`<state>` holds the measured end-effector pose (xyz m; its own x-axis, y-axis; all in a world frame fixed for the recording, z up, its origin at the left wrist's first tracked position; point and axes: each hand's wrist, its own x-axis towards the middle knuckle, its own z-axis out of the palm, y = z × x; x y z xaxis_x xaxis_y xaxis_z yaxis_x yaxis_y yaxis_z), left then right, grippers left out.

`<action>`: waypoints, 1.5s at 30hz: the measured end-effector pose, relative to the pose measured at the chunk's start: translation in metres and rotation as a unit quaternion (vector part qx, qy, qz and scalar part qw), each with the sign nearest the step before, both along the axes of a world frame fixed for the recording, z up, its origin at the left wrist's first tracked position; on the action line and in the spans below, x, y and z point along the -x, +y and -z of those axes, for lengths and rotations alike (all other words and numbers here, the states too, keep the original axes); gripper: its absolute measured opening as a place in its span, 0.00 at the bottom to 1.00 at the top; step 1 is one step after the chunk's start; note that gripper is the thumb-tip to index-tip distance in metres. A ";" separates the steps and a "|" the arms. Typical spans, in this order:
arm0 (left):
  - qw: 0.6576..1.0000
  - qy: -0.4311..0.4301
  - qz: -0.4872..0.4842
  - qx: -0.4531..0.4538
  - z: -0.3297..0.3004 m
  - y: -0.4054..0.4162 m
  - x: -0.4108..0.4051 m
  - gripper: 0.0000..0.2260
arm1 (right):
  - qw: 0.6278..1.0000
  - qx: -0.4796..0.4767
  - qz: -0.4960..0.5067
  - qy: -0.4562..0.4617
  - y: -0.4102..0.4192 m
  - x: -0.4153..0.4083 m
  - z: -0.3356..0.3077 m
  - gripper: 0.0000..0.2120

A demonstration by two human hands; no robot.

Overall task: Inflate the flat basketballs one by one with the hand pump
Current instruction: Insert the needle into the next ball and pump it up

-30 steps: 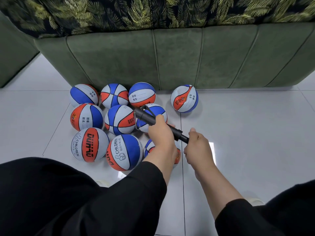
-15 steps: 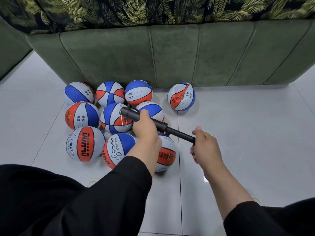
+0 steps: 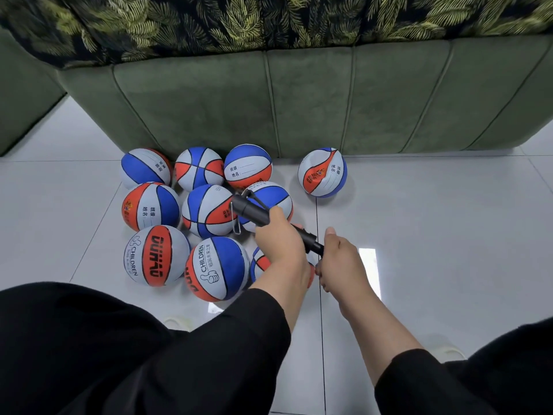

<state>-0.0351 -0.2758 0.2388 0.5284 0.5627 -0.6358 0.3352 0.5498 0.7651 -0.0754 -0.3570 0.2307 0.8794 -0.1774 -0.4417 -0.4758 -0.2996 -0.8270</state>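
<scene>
the left hand [image 3: 276,235] has its grip wrapped around the hand pump [image 3: 254,215] barrel at centre frame; the right hand [image 3: 341,262] clasps its handle. the basketball [image 3: 260,263] underneath is mostly hidden. best pump straight along the barrel, holding it steady.

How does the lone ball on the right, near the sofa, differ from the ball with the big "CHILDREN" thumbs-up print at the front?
The lone ball looks dented and creased near its top; the thumbs-up ball looks round. The lone ball stands apart from the others by the sofa; the thumbs-up ball sits packed in the cluster. Both share blue, orange-red and grey panels.
</scene>
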 end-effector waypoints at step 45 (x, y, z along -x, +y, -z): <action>0.999 -0.005 -0.025 0.020 0.003 0.032 -0.020 0.10 | 0.998 -0.002 0.067 0.013 -0.033 0.006 -0.006 0.25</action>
<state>-0.0149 -0.2436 0.2357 0.5073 0.5618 -0.6534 0.2993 0.5962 0.7450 -0.0814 -0.3902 0.2362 0.8360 -0.2906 -0.4655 -0.5330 -0.2280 -0.8148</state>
